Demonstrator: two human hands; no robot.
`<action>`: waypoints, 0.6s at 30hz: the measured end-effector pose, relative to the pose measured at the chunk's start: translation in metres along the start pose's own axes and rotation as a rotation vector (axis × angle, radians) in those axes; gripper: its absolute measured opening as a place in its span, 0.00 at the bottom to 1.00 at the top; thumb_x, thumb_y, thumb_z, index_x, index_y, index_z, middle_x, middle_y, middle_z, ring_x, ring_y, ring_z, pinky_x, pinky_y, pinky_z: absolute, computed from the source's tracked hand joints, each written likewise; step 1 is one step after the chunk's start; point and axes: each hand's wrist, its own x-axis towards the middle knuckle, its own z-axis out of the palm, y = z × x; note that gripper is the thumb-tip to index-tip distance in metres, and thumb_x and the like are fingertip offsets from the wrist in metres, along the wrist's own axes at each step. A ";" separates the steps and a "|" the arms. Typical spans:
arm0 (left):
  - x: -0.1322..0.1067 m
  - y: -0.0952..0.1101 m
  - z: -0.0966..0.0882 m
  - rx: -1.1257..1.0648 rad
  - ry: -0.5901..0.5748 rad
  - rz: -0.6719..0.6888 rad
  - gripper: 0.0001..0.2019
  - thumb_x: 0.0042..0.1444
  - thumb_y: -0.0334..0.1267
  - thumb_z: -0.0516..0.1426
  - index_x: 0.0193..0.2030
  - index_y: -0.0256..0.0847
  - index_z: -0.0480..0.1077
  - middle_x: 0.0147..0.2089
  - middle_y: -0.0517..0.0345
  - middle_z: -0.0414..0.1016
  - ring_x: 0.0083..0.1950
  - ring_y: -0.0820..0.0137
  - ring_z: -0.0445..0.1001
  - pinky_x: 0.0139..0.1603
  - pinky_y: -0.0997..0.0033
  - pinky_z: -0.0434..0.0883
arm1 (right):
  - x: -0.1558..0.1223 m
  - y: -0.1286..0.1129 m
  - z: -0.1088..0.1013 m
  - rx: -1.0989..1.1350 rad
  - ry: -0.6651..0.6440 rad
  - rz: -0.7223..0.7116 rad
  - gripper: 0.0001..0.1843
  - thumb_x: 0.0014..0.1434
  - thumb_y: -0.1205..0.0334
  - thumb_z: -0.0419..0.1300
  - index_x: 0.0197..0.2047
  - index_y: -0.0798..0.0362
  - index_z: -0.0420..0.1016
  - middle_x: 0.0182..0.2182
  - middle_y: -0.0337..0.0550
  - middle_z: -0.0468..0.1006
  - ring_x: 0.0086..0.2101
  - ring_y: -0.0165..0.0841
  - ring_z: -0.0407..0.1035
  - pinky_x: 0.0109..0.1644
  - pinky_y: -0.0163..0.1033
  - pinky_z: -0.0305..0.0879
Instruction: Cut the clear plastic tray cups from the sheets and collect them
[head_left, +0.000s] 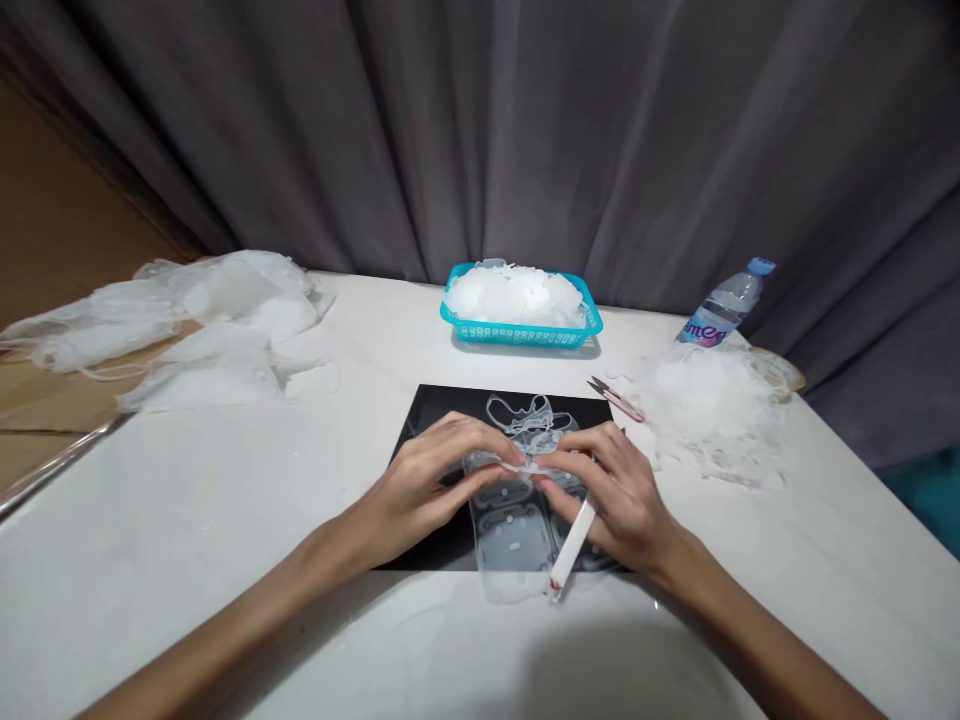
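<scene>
My left hand (431, 475) and my right hand (611, 490) meet over a black mat (427, 420) in the middle of the white table. Both pinch a small clear plastic piece (525, 466) between fingertips. My right hand also grips a white stick-like tool (570, 550) with a red mark at its lower end. Under the hands lies a clear moulded plastic sheet (510, 530). A tangle of thin clear plastic offcuts (525, 412) rests on the mat just beyond the hands.
A turquoise basket (517, 332) heaped with clear plastic pieces stands behind the mat. Pink-handled snips (616, 397) lie to the right, beside a pile of clear scraps (709, 410) and a water bottle (724, 305). Crumpled plastic bags (202, 320) lie at far left. Grey curtain behind.
</scene>
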 end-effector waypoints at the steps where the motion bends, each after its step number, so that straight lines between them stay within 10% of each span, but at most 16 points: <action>1: 0.000 0.001 0.000 -0.006 0.001 -0.011 0.09 0.69 0.29 0.60 0.53 0.45 0.74 0.49 0.58 0.82 0.53 0.68 0.78 0.56 0.67 0.73 | 0.000 0.003 -0.002 -0.024 -0.013 -0.042 0.08 0.65 0.70 0.65 0.48 0.55 0.77 0.38 0.47 0.80 0.36 0.36 0.71 0.39 0.42 0.72; 18: 0.001 0.002 0.003 0.076 -0.001 -0.065 0.10 0.65 0.32 0.64 0.51 0.46 0.72 0.47 0.61 0.80 0.48 0.70 0.77 0.52 0.69 0.72 | 0.003 0.005 -0.004 0.105 -0.037 0.018 0.06 0.66 0.71 0.65 0.46 0.55 0.76 0.38 0.47 0.81 0.38 0.36 0.72 0.41 0.43 0.71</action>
